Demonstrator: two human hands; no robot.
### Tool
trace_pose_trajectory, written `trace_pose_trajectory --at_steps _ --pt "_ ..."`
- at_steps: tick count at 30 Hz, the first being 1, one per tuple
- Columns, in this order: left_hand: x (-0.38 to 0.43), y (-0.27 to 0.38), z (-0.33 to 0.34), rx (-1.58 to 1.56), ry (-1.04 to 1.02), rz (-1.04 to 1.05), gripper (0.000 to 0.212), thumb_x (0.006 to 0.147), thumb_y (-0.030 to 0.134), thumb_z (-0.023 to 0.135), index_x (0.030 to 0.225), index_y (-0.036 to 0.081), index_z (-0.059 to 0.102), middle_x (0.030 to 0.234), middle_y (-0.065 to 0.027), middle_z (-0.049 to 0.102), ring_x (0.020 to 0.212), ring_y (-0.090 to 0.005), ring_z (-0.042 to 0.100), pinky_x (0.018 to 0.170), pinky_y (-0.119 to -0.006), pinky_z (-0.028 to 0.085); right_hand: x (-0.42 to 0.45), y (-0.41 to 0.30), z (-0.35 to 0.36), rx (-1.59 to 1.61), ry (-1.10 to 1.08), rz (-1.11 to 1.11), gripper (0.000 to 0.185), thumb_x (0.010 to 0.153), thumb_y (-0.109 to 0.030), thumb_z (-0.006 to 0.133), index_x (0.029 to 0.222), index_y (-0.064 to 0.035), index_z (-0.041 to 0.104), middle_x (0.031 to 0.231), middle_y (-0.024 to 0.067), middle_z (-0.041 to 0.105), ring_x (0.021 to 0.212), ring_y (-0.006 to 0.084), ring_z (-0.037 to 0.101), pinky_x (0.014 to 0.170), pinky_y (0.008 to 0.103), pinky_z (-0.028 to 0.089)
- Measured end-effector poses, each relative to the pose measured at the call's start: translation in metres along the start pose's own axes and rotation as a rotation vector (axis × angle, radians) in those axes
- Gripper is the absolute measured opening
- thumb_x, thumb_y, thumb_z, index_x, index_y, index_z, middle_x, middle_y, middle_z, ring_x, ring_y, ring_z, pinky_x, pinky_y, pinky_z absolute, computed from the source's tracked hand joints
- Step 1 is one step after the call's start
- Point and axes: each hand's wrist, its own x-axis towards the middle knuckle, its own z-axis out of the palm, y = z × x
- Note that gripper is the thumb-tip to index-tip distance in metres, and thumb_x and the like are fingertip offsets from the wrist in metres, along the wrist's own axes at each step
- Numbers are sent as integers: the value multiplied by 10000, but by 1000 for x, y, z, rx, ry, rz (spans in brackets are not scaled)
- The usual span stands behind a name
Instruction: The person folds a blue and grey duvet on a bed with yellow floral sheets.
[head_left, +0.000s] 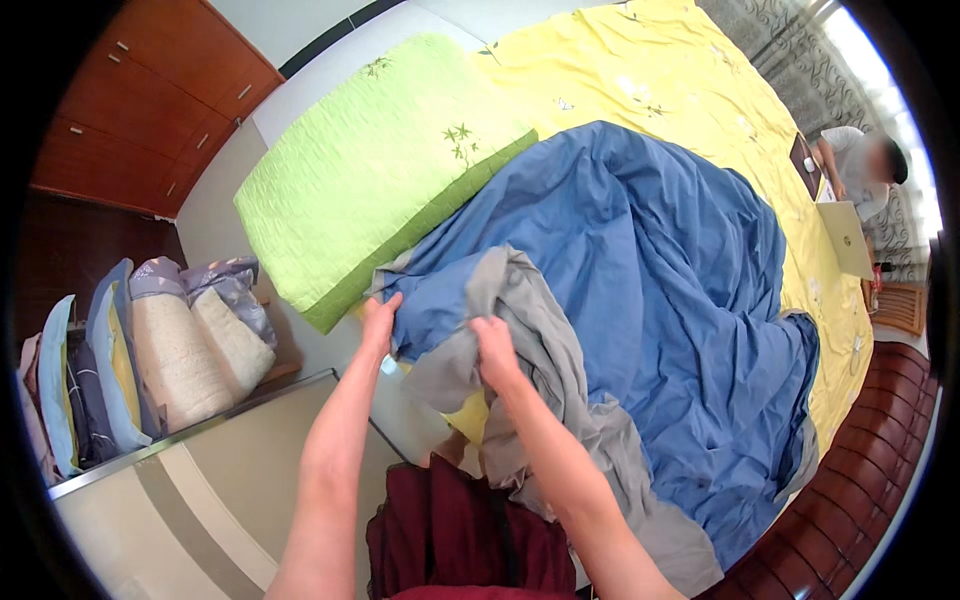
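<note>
A large blue duvet cover (645, 247) with a grey reverse side lies rumpled over the bed in front of me. Its near left corner is lifted by both hands. My left hand (381, 324) grips the blue edge at that corner. Further right, my right hand (495, 349) is shut on a fold of the grey underside (536, 322). From there the grey fabric hangs down past my right forearm towards the bed's near side. What lies inside the cover, if anything, is hidden.
A thick green quilted mattress pad (390, 187) lies beside the cover, on the left. Yellow bedding (600, 67) spreads behind. Folded bedding (187, 337) fills an open cabinet at left. A brown padded headboard (847, 465) curves at right. A person (859, 165) sits by a laptop (846, 236).
</note>
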Motion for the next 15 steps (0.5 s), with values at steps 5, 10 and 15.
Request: trace_pose_trajectory --at_steps 5,10,15 --pt "-10 22 -17 -411 -255 -35 274 806 191 576 977 -20 534 930 -99 599 808 -178 569 737 -288 448 12 -46 -10 335 164 76 175 763 -97 514 898 14 519 831 96 578 759 214 580 702 333 486" --pt "-52 66 20 -372 -500 252 555 811 67 511 1315 95 283 1297 -94 377 1138 -179 421 914 -330 374 66 -45 -64 682 189 -13 172 786 -77 487 929 17 505 911 100 573 813 210 572 769 320 483" --pt "-23 70 51 627 -322 985 704 693 -29 565 1317 85 260 1301 -148 311 1196 -272 323 970 -359 280 105 -75 -153 846 70 -490 247 875 -198 468 1037 -11 465 1081 163 534 998 253 532 853 361 440"
